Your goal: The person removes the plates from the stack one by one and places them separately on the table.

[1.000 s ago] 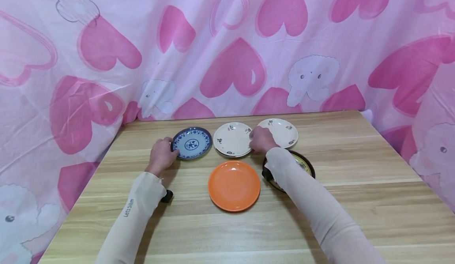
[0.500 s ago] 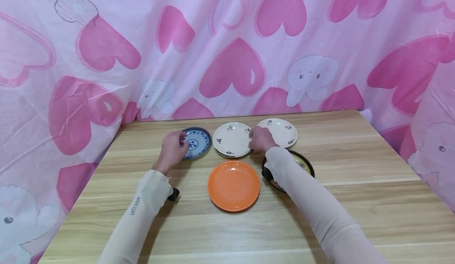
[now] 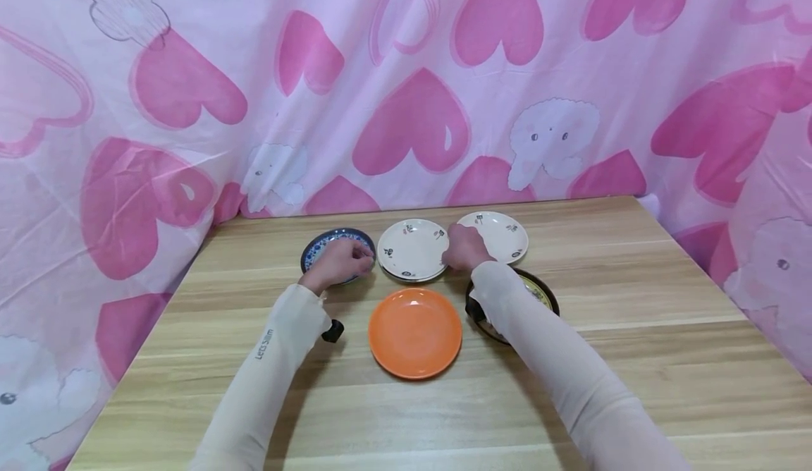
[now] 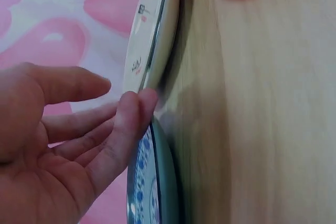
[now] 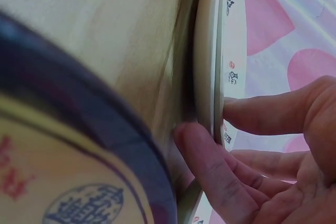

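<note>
A round white plate (image 3: 409, 251) with small dark prints lies in the middle of the back row; its doubled rim in the right wrist view (image 5: 208, 61) looks like two stacked plates. My right hand (image 3: 468, 247) pinches its right edge, thumb on top and fingers beneath. My left hand (image 3: 342, 262) hovers over the blue-and-white plate (image 3: 315, 251), hiding part of it. In the left wrist view, the fingertips (image 4: 137, 100) are by the white plate's left edge, with the thumb apart; whether they touch it I cannot tell.
An orange plate (image 3: 415, 333) lies in front of the white one. Back right is another white plate (image 3: 509, 237). Under my right forearm, a dark-rimmed yellow plate (image 3: 555, 300) is partly hidden. A pink heart-patterned cloth (image 3: 412, 118) hangs behind the wooden table (image 3: 634, 358).
My left hand has let go of the blue-and-white plate's left edge and moved right across it to the white plate's left side. My right hand has stayed at the white plate's edge.
</note>
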Available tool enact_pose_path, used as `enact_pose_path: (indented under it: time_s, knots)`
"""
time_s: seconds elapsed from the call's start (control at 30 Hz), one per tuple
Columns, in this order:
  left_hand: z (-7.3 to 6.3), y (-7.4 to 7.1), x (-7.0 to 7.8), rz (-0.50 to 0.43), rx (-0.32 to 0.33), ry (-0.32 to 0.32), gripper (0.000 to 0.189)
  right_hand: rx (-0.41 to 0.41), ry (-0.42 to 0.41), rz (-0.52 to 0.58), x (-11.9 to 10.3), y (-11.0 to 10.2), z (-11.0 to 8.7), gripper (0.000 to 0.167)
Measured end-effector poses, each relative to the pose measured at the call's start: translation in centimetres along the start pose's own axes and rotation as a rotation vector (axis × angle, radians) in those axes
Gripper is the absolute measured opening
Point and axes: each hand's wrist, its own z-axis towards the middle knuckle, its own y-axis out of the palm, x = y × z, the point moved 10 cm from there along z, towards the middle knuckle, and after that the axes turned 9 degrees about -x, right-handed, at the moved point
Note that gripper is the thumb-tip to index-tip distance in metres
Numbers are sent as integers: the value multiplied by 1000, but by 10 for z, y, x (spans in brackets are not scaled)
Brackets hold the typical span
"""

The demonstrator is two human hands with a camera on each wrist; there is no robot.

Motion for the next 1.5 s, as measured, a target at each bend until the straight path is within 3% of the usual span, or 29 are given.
enact_pose_path:
  time_s: [0.33,0.67,0.97,1.13,1.33,1.5]
  knots:
    - [12,10,12,12,6,-51,26,0,9,-8,-1,0,0,24]
    - [16,10,12,14,60,-85,18,-15,6,-5,1,0,-1,16]
    - [17,8,7,23,116,-173,14,-40,-1,50,1,1,-4,19]
    - [16,7,4,35,144,-203,25,-54,-23,61,-1,4,-5,23]
    - [17,8,6,58,158,-197,51,-40,-55,38,-3,4,-5,32]
    - [18,10,9,36,156,-180,49,-25,-67,37,-3,2,-4,35]
